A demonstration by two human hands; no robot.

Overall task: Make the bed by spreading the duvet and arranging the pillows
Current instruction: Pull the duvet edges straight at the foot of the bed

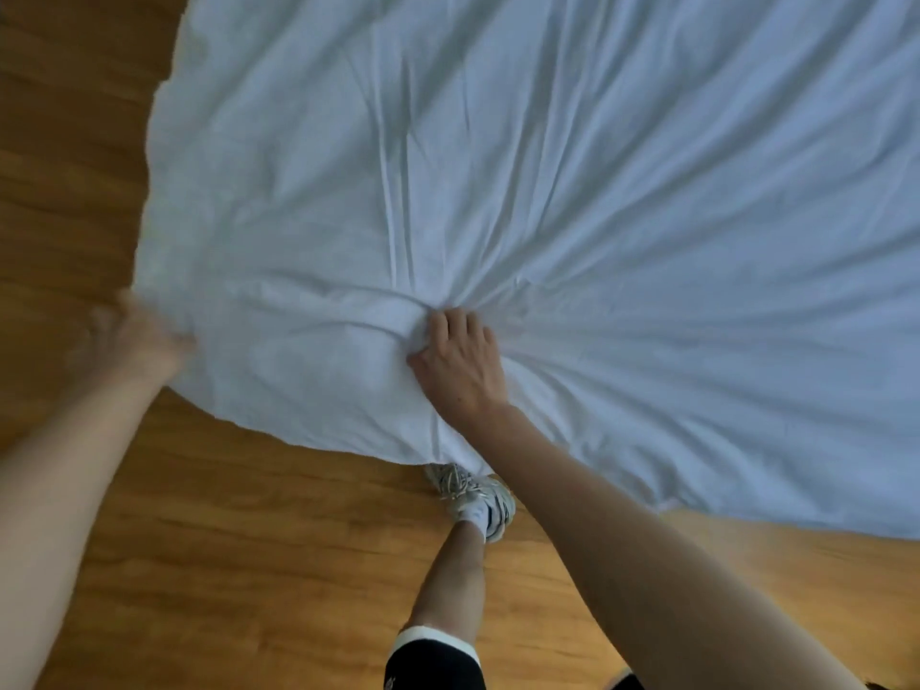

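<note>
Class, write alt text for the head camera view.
Both hands grip the near edge of a white duvet: the right hand bunches wrinkled fabric, the blurred left hand holds a corner, above a wooden floor and one sneaker.

Warm brown wood-grain floor (259, 530), seemingly laminate, lit softly and evenly.

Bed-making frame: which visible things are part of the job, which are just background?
In the job: duvet, left hand gripping its corner (blurred), right hand bunching its edge.
Background: wooden floor, sneaker. No pillows visible.
</note>
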